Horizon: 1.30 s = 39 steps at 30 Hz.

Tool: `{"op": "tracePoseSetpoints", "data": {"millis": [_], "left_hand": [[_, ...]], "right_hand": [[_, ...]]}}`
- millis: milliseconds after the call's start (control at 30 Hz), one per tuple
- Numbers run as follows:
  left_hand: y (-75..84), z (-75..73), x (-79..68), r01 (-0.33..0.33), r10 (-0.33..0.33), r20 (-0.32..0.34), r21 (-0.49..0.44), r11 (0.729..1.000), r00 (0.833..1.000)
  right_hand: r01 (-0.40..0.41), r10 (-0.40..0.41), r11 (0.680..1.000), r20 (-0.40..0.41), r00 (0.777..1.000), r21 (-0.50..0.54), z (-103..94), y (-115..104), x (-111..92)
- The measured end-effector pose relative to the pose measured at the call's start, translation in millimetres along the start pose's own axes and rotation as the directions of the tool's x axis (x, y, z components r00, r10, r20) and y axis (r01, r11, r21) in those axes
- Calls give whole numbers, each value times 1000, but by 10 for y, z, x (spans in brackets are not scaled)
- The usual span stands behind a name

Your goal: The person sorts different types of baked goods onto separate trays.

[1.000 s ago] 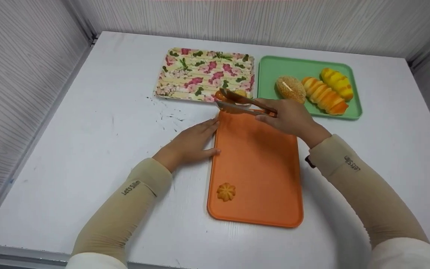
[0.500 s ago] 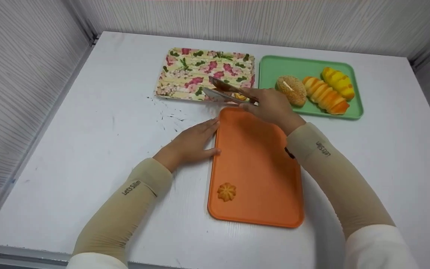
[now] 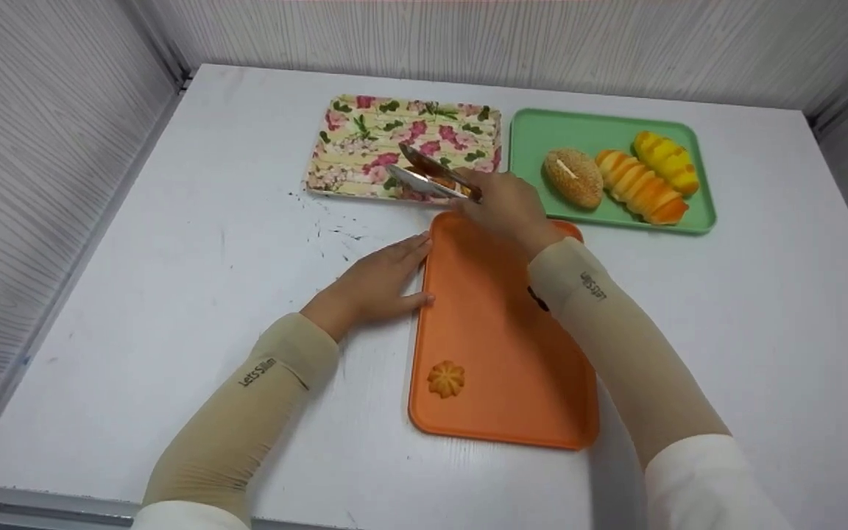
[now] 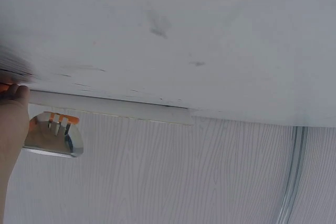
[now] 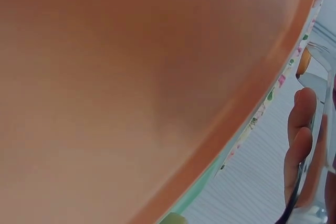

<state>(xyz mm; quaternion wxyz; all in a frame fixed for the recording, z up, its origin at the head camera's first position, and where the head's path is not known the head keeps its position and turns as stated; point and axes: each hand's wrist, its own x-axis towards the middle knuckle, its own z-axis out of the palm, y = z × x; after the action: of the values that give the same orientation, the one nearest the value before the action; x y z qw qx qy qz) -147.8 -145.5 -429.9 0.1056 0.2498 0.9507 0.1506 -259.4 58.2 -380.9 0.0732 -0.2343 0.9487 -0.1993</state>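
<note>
My right hand [image 3: 505,206] grips metal tongs [image 3: 431,177] over the front right part of the floral tray [image 3: 365,147]. Between the tong tips in the right wrist view is a small orange-brown piece [image 5: 304,61]; I cannot tell whether they squeeze it. Fingers and tongs partly cover it in the head view. My left hand [image 3: 380,283] lies along the left edge of the orange tray [image 3: 505,397], its fingers extended and the thumb tip at the rim. A flower-shaped cookie [image 3: 446,379] sits in that tray's near left corner.
Behind and right, a green tray [image 3: 542,129] holds a sesame bun [image 3: 573,178], a ridged golden bread [image 3: 641,188] and a yellow bread [image 3: 665,163]. The white table [image 3: 174,243] has dark scuffs left of the trays. Wood-grain panels [image 3: 468,37] stand behind it.
My right hand has carried the tongs left and slightly away from me, from the far edge of the orange tray to over the floral tray. My left hand has stayed in place.
</note>
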Motion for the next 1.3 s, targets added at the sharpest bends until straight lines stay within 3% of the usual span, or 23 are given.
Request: {"op": "tracePoseSetpoints", "data": {"millis": [533, 767, 1033, 1300], "left_hand": [[12, 3, 14, -22, 22, -14, -1, 1000, 1000], [24, 0, 18, -7, 7, -1, -13, 1000, 1000], [12, -3, 13, -14, 14, -10, -3, 1000, 1000], [0, 0, -6, -31, 32, -34, 13, 999, 999]], "right_hand": [[15, -15, 999, 0, 1000, -52, 139, -43, 87], [1, -1, 1000, 6, 1000, -5, 103, -33, 65], [-23, 23, 998, -4, 1000, 63, 12, -10, -33], [74, -72, 995, -22, 997, 74, -61, -22, -252]]}}
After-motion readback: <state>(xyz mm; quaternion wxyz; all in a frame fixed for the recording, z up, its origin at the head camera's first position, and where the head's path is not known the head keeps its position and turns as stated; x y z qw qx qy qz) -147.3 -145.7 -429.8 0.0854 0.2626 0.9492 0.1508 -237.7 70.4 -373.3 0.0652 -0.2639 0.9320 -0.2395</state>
